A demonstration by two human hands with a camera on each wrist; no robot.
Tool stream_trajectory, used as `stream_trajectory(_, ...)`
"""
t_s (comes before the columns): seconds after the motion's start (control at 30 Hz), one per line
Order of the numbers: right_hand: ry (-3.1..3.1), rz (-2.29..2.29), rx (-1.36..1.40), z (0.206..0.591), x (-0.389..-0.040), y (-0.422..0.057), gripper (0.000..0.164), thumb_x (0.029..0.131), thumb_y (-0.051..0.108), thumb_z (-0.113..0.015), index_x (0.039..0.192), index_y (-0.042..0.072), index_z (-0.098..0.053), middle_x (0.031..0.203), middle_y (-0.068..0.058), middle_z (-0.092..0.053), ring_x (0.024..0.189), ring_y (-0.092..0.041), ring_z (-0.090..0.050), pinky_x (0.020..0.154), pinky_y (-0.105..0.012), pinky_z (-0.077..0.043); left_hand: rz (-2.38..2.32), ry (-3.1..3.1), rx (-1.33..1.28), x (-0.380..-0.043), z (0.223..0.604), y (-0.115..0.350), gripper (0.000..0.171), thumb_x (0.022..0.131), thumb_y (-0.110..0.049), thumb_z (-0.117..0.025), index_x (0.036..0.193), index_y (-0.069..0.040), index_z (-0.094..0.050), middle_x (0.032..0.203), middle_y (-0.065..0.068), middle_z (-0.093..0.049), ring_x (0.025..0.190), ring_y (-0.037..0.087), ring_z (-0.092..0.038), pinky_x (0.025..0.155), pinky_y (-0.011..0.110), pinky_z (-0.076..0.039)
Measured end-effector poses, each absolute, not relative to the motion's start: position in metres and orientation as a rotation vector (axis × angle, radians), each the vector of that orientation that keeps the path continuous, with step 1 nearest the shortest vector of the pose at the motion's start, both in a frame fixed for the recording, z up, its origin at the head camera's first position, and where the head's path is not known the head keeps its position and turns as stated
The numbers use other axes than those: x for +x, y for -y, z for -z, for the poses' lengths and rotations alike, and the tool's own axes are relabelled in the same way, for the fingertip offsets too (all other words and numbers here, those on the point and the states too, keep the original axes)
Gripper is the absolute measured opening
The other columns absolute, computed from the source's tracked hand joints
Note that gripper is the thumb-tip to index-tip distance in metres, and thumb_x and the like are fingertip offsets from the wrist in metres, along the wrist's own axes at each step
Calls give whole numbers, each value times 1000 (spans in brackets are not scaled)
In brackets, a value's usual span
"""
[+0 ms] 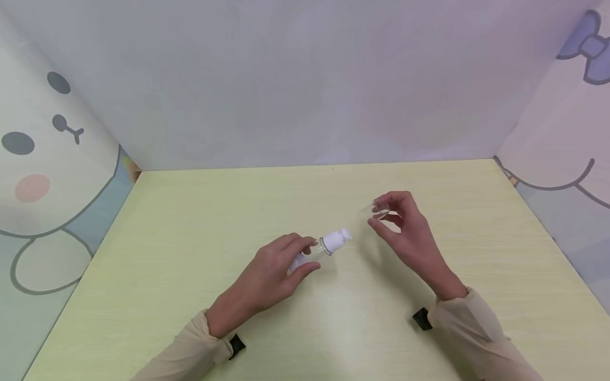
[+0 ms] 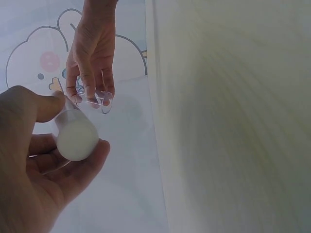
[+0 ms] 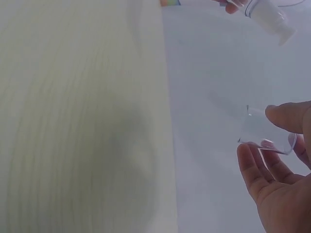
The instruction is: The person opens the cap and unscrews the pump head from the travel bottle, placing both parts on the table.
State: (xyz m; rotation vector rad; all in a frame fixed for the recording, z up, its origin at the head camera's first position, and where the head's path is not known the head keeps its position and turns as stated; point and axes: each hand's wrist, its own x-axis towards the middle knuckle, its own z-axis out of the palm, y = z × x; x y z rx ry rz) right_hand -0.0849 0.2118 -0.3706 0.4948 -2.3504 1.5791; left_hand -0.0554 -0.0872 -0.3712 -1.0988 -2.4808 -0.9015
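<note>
The fingers of the left hand (image 1: 269, 272) grip a clear pump bottle (image 1: 322, 250), tilted just below the centre of the frame in the head view, its white pump head (image 1: 335, 240) pointing up and right. The fingers of the right hand (image 1: 413, 235) pinch a transparent cap (image 3: 260, 130), right of centre; cap and bottle are apart. Beige sleeves (image 1: 476, 323) cover both forearms, a black piece (image 1: 422, 319) beside each cuff. Beneath lies the pale wood-grain table (image 1: 190, 222). A plain whitish wall (image 1: 310, 79) fills the top, with cartoon-printed panels (image 1: 71, 174) at left and right.
</note>
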Motion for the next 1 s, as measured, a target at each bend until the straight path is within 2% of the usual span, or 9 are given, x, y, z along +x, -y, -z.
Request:
stream_trajectory(0.2,2404,-1525,424,377,-89,-217,41,90,-9,-74,124,-3,-51,121,-12,-61,105,-1,-63,93,-14,-54,913,2491,-1102,-55,370,87,37,93,-25,-80,123,-7,-68,103,1,-70,84,7,-60,71,19,-53)
stream_trajectory(0.3,2418,-1515,399,378,-90,-219,40,90,-10,-74,122,-3,-51,119,-13,-61,105,1,-62,93,-14,-55,914,2499,-1097,-54,369,86,37,93,-25,-81,124,-8,-68,103,1,-71,84,8,-61,71,20,-53)
stream_trajectory(0.8,2572,-1442,265,388,-95,-226,37,92,-7,-72,121,0,-50,120,-12,-64,111,-22,-63,95,-14,-53,910,2504,-1097,-53,370,86,36,93,-25,-80,122,-8,-68,102,2,-71,84,8,-61,71,19,-53)
stream_trajectory(1.0,2646,-1426,227,391,-97,-229,36,93,-7,-69,123,1,-49,121,-13,-63,114,-25,-61,97,-21,-55,905,2505,-1100,-53,370,85,36,93,-26,-81,122,-8,-69,103,1,-71,84,8,-61,71,19,-53)
